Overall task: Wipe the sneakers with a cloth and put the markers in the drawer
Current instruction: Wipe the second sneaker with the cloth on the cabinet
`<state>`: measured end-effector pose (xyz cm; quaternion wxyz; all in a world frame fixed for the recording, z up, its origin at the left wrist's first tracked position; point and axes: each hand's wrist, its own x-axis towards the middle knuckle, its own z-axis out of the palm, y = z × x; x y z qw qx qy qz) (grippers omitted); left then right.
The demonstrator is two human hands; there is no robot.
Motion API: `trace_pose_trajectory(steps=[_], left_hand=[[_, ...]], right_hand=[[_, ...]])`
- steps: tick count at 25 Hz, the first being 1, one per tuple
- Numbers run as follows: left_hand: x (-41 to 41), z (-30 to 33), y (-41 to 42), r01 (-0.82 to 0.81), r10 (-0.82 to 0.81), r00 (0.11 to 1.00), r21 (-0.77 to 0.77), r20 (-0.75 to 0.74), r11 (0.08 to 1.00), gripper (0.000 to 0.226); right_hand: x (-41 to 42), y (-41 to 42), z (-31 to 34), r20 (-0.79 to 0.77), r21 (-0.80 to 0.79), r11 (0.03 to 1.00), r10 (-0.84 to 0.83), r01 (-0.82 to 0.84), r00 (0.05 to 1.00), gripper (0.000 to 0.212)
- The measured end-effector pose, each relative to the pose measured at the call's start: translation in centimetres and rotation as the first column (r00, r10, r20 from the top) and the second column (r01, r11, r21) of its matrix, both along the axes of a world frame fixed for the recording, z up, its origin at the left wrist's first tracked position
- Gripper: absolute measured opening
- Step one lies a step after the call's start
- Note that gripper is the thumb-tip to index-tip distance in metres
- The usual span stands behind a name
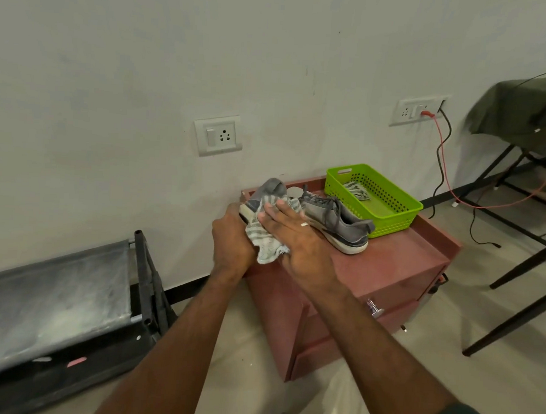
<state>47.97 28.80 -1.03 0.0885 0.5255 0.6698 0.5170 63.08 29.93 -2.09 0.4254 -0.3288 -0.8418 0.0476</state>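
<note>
Both hands work a striped cloth over a grey sneaker at the left end of the red table, centre of frame.

Left hand grips the sneaker's sole end from the left, fingers wrapped out of sight. Right hand lies flat, fingers spread, pressing the cloth onto the shoe; ring on one finger. Both forearms reach in from the bottom edge. The held sneaker is tilted, mostly covered by cloth and hands. Second sneaker rests upright on the table just right of the hands, touching the green basket behind it. Another striped cloth lies in the basket. Drawer fronts below are closed, metal handle showing. No markers made out.
</note>
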Motion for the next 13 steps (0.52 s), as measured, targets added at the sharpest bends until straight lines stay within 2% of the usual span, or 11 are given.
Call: trace_pose_trajectory(steps=[2, 3, 5, 6, 8, 9, 11, 13], left_hand=[[0.4, -0.3, 0.0, -0.006, 0.006, 1.0, -0.026, 0.008, 1.0, 0.034], [0.3, -0.1, -0.2, -0.02, 0.022, 0.999, -0.038, 0.042, 0.999, 0.038], [-0.2, 0.7, -0.3, -0.055, 0.067, 0.982, -0.07, 0.179, 0.996, 0.052], [-0.5, 1.1, -0.4, -0.056, 0.075, 0.968, -0.087, 0.241, 0.995, 0.058], [-0.9, 1.3, -0.6, -0.019, 0.05, 0.955, -0.105, 0.294, 0.994, 0.061], [-1.0, 1.3, -0.8, -0.006, 0.04, 0.95, -0.11, 0.31, 0.994, 0.061], [-1.0, 1.1, -1.0, 0.023, 0.016, 0.947, -0.117, 0.321, 0.993, 0.06], [-0.8, 0.7, -1.2, 0.069, -0.032, 0.959, -0.123, 0.281, 0.99, 0.059]], right_hand=[[0.2, 0.1, 0.1, -0.007, -0.035, 0.999, 0.018, -0.018, 1.0, 0.068], [0.7, 0.3, -0.2, 0.002, -0.024, 1.0, 0.021, -0.02, 1.0, 0.06], [2.4, 1.0, -0.9, 0.014, -0.003, 0.997, -0.079, 0.079, 0.997, 0.041], [3.4, 1.4, -1.2, -0.022, -0.066, 0.986, -0.157, 0.155, 0.987, 0.039], [4.5, 1.4, -1.5, -0.149, -0.292, 0.929, -0.278, 0.226, 0.949, 0.054], [4.4, 1.0, -1.3, -0.193, -0.336, 0.917, -0.292, 0.216, 0.937, 0.064], [2.6, 0.1, -0.6, -0.228, -0.336, 0.927, -0.252, 0.167, 0.941, 0.07], [1.3, -0.7, -0.3, -0.231, -0.336, 0.934, -0.208, 0.123, 0.95, 0.065]])
